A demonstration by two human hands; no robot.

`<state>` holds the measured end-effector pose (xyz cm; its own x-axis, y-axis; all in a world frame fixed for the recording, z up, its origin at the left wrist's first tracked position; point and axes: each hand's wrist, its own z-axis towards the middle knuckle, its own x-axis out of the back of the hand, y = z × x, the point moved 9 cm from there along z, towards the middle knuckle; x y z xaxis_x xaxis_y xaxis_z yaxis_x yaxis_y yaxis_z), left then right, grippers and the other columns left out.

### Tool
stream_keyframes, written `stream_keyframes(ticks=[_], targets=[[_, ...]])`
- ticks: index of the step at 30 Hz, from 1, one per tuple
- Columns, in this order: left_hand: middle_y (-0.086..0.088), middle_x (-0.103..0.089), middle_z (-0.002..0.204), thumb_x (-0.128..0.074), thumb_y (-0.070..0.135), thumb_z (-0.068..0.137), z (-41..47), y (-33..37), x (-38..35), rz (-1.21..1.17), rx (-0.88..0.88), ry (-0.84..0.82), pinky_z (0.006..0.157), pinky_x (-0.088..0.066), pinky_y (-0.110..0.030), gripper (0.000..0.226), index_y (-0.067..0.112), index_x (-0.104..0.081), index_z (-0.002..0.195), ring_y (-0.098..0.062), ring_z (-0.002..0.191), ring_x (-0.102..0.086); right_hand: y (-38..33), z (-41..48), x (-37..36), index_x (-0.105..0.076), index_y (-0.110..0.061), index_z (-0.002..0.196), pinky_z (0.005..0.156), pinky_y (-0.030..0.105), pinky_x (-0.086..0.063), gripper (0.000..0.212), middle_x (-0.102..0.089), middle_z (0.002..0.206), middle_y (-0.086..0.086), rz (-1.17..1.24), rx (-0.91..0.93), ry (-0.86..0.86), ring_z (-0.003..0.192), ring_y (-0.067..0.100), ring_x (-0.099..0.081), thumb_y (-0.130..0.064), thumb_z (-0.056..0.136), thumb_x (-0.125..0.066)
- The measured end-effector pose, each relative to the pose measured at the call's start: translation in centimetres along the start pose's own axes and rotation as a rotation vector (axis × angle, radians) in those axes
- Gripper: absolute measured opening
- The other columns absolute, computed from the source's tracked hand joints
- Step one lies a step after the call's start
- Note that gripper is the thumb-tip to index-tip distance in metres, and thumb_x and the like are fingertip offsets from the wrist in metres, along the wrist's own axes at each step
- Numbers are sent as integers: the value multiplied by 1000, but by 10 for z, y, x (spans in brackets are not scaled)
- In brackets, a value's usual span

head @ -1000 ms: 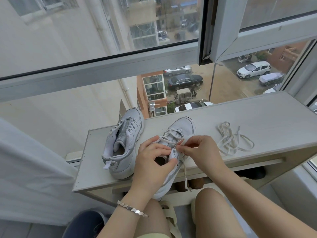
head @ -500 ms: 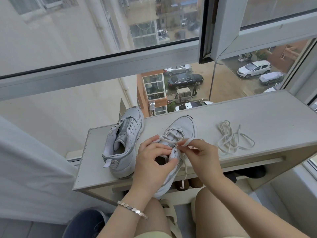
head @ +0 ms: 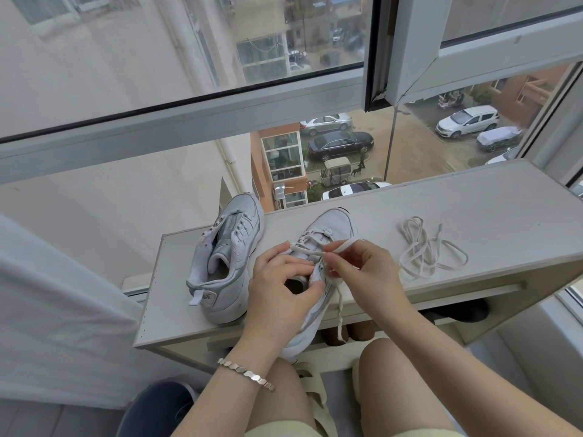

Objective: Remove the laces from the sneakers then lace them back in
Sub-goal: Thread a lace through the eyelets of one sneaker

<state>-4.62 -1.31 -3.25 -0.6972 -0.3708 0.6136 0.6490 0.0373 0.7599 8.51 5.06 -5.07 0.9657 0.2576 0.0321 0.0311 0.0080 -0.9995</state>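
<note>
At the table's (head: 473,200) left end stands the unlaced sneaker (head: 227,257), pale grey-white with silvery panels, its toe towards the table's far edge and its heel towards the near edge. Its eyelets are bare, the tongue stands loose in the open throat, and a small pull tab sticks out at the heel. Just to its right, over the table's near edge, the left grip (head: 280,288) is curled round the collar of the second sneaker (head: 334,225), fingers on top and thumb tucked against the opening; a bracelet (head: 246,373) of silvery links sits on that wrist. This second sneaker matches the first in colour and shape, with a dark line along its toe cap. It lies across the middle of the table with its toe towards the far edge and its heel hanging past the near edge. A flat white lace (head: 342,246) crosses the lower eyelets near the toe, and one strand of it arches up from the eyelets to the right grip (head: 362,272), which pinches it between thumb and forefinger with the other fingers loosely bent. Another length of the same lace hangs down past the table's near edge, below the right grip. On the table's right half, apart from both sneakers, the loose lace (head: 426,250) lies in a heap of flat white loops with its tips pointing towards the far edge.
</note>
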Motion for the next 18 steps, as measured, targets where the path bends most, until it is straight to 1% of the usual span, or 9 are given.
stream_keyframes(ticks=[3,7,9,12,15,18], targets=[[25,-62,87,-78,16,70,-2,1,0,-1,-21,-2,91,-20,4,15,26,-72,80,19,114,-31,4,3,2,-66,-19,76,57,17,-52,19,-66,67,2,-29,-56,-26,55,4,-60,-4,86,-61],[26,-61,87,-78,16,69,-3,1,0,-6,-29,2,90,-20,5,16,26,-71,80,20,113,-31,4,4,0,-66,-18,76,61,14,-53,21,-66,67,-2,-10,-62,-52,57,1,-62,-1,86,-61],[25,-62,87,-78,16,69,-3,1,-1,0,-30,-4,91,-20,5,16,25,-72,82,20,113,-31,4,6,-4,-65,-16,76,62,15,-53,21,-65,69,0,-7,-77,-77,56,0,-60,1,86,-59],[25,-62,88,-78,17,69,-3,1,0,5,-37,2,91,-20,4,16,25,-72,82,19,113,-31,3,8,-6,-64,-9,78,58,14,-51,18,-62,67,4,-7,-95,-109,50,-1,-56,4,87,-56],[25,-61,87,-78,16,69,-3,1,0,7,-42,11,91,-20,4,17,25,-72,81,20,113,-31,1,7,-6,-65,-2,84,57,12,-51,12,-60,63,5,-13,-109,-123,49,-1,-56,5,87,-55],[25,-61,87,-78,16,69,-4,1,0,9,-43,17,91,-20,4,16,24,-72,81,19,113,-32,5,4,-3,-64,-5,79,57,12,-52,15,-60,62,5,12,-155,-88,47,0,-56,4,87,-56]])
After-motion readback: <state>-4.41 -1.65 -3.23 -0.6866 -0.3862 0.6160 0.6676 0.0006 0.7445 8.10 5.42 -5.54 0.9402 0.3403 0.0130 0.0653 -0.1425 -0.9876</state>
